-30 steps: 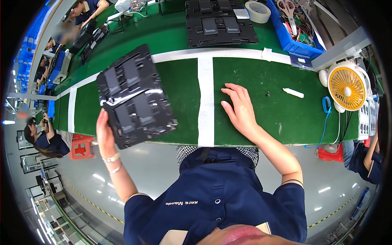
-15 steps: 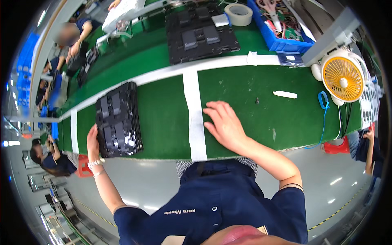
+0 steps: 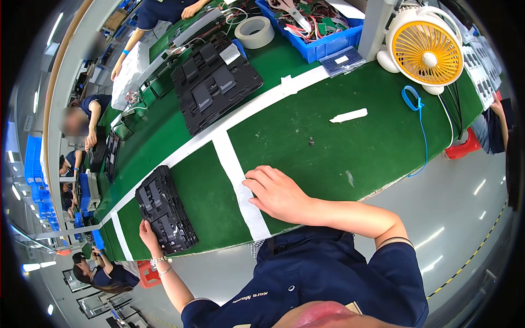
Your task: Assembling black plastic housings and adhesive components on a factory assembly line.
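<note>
The grip of the left hand (image 3: 149,236) is set against the left side of a black, rectangular stack of moulded plastic trays (image 3: 165,210), thumb up along its edge; most of the fingers are hidden, so I cannot tell whether they close on it or merely rest there. The left forearm rises from the lower edge, nearly straight, with a pale bracelet (image 3: 159,261) at the wrist. The stack lies on the green-covered worktop (image 3: 383,142), its lower end near the front edge.

The right hand (image 3: 279,192) holds nothing. Its grip is loose and unclosed: palm down, fingers slightly bent and pointing left, thumb apart beneath them (whether it touches the surface I cannot tell). Its fingertips lie over a white strip of tape (image 3: 232,164) crossing the worktop, and the right arm bends sharply at the elbow.

Farther out, beyond the right hand, are a small dark piece (image 3: 311,141) and a slim white tube (image 3: 349,116). Past a long white border strip (image 3: 249,111) sits a larger black plastic tray (image 3: 219,82), near a cream roll of tape (image 3: 257,44) and a blue plastic bin (image 3: 328,48) of wires and green circuit boards. A white fan with an orange grille (image 3: 426,54) stands at the right.
</note>
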{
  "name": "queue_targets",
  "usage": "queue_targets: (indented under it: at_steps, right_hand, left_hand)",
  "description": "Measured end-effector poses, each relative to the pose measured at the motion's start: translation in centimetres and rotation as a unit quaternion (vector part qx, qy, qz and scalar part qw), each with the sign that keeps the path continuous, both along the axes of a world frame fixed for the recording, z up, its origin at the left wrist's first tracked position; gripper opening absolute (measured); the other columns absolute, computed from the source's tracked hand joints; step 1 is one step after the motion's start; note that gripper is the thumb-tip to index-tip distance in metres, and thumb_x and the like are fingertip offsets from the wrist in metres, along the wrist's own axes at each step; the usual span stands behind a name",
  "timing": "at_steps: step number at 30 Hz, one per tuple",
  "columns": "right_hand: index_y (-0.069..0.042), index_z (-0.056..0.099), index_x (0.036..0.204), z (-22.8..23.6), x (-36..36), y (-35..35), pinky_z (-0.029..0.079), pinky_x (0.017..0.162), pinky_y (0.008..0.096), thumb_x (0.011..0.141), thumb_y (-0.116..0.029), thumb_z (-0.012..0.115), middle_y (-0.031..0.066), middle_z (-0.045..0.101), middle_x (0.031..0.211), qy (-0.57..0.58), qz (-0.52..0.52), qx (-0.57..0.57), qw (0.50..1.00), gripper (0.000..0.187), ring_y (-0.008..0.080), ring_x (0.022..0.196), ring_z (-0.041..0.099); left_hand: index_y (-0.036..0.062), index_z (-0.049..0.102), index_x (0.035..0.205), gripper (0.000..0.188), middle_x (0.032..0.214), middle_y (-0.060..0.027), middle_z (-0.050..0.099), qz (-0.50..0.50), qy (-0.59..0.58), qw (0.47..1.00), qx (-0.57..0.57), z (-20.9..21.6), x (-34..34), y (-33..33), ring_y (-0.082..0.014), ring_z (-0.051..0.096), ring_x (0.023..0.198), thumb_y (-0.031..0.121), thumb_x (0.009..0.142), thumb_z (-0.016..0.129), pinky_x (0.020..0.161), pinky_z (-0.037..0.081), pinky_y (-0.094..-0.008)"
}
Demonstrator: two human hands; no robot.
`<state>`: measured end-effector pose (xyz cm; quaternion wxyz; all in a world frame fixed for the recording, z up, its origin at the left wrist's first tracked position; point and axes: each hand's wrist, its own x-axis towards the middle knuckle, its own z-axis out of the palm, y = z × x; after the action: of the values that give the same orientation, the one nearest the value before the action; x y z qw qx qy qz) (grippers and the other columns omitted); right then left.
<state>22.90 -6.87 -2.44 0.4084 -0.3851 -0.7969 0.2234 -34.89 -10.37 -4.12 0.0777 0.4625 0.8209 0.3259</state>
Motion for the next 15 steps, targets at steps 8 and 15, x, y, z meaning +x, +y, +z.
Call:
queue_targets:
  at_steps: [8, 15]
  right_hand:
    - [0.0, 0.056, 0.113, 0.2, 0.2, -0.3, 0.045, 0.09, 0.0387, 0.077, -0.013, 0.071, 0.0121, 0.055, 0.11, 0.017, 0.006, 0.0, 1.0, 0.041, 0.0289, 0.106, 0.052]
    - [-0.001, 0.055, 0.112, 0.0, 0.2, -0.6, 0.045, 0.088, 0.0376, 0.078, -0.013, 0.071, 0.0108, 0.056, 0.108, 0.009, 0.021, -0.004, 1.0, 0.04, 0.0273, 0.104, 0.052]
  left_hand:
    - [-0.0098, 0.058, 0.12, 0.041, 0.112, -0.021, 0.066, 0.005, 0.094, 0.996, -0.006, -0.8, 0.2, -0.1, -0.0239, 0.064, 0.102, 0.025, 0.098, 0.055, 0.092, 0.048, -0.0317]
    - [-0.0096, 0.056, 0.122, 0.039, 0.116, -0.0211, 0.065, -0.006, 0.059, 0.998, 0.007, -1.2, -1.7, 0.3, -0.0248, 0.063, 0.104, 0.021, 0.098, 0.054, 0.092, 0.047, -0.0324]
